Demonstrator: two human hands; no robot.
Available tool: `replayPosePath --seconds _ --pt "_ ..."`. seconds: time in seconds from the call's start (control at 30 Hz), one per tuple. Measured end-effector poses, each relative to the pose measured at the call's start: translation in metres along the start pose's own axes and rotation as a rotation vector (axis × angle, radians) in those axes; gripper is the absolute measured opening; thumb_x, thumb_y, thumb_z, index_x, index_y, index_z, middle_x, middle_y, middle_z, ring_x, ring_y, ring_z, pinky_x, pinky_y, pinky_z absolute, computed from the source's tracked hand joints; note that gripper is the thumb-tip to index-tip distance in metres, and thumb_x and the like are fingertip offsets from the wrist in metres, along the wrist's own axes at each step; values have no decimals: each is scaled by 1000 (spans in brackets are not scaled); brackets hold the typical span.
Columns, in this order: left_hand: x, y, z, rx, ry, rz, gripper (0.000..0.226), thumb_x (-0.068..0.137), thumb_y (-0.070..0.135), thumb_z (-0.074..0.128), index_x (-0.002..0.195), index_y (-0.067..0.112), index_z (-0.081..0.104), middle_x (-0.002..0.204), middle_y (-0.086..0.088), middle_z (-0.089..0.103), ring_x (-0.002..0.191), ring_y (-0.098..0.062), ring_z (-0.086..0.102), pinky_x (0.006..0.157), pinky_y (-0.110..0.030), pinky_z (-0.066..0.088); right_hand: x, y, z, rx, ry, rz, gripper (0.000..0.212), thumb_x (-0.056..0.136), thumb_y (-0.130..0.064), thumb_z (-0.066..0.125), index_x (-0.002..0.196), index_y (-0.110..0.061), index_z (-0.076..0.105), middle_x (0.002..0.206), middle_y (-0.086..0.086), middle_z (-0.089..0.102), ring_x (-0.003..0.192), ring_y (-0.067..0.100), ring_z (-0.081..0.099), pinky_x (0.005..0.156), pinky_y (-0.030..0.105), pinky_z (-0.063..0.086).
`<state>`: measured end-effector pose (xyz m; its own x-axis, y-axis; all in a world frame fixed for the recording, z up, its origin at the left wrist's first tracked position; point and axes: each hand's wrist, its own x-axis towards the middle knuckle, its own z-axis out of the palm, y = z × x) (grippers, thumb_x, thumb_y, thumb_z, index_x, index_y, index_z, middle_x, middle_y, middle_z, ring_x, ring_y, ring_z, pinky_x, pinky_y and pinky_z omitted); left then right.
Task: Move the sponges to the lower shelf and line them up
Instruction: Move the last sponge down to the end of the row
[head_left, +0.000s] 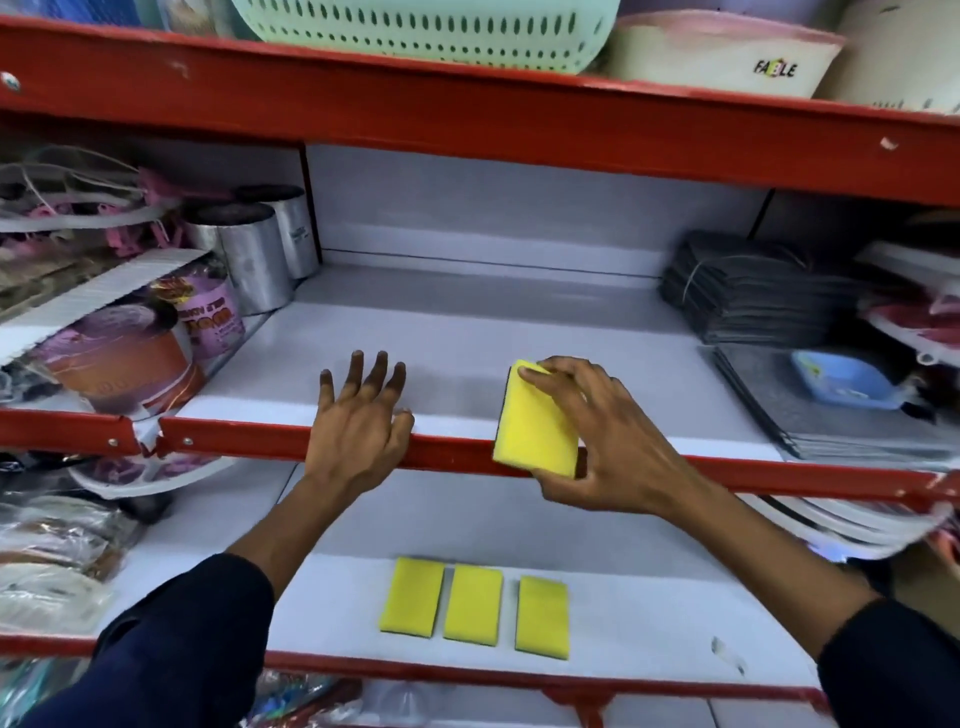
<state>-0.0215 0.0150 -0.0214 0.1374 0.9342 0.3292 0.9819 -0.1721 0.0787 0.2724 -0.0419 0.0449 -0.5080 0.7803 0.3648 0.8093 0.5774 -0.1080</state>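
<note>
My right hand (608, 441) grips a yellow sponge (535, 426) at the red front edge of the upper shelf (457, 332), fingers over its top and thumb below. My left hand (358, 415) rests open on that same edge, fingers spread on the white surface. On the lower shelf (649, 618) three yellow sponges lie flat side by side in a row: left sponge (413, 597), middle sponge (472, 605), right sponge (542, 618), with small gaps between them.
Silver tape rolls (254, 260) and packaged goods (130, 353) crowd the upper shelf's left. Dark folded cloths (753, 291), grey mats and a blue tray (841, 384) fill its right. Wrapped items (52, 545) sit at the lower shelf's left. Baskets (426, 31) stand on the top shelf.
</note>
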Motion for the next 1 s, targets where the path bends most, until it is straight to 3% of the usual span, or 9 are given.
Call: replayPosePath --seconds 0.13,0.27,0.57,0.7,1.0 --pt "0 1 -1 2 -1 7 75 87 48 12 153 20 30 165 -5 24 155 -28 12 122 -62 14 -44 9 5 -3 -119 -114 94 71 -53 71 152 -28 29 154 0 32 144 16 32 116 28 30" --pt "0 -2 -6 -3 43 -20 74 87 47 12 153 19 31 164 -6 25 155 -28 13 121 -62 15 -81 23 30 -20 -251 -115 91 73 -55 68 152 -31 29 157 -1 30 144 15 32 117 29 28" --pt "2 1 1 22 11 -2 69 88 44 17 151 19 33 163 -9 30 154 -30 16 119 -64 17 -147 78 131 15 -476 182 101 65 -54 65 153 -31 21 157 1 29 144 21 33 118 34 33" --pt "1 3 2 27 21 -2 69 88 43 17 151 19 34 163 -8 30 154 -30 17 119 -63 18 -159 92 163 63 -568 331 106 62 -48 70 153 -24 22 153 5 32 135 27 44 109 33 41" --pt "1 2 3 8 30 -15 67 89 43 19 150 20 35 162 -6 31 154 -28 17 121 -62 19 -163 87 204 65 -738 424 107 70 -24 75 156 -18 12 159 3 20 140 28 36 106 34 44"
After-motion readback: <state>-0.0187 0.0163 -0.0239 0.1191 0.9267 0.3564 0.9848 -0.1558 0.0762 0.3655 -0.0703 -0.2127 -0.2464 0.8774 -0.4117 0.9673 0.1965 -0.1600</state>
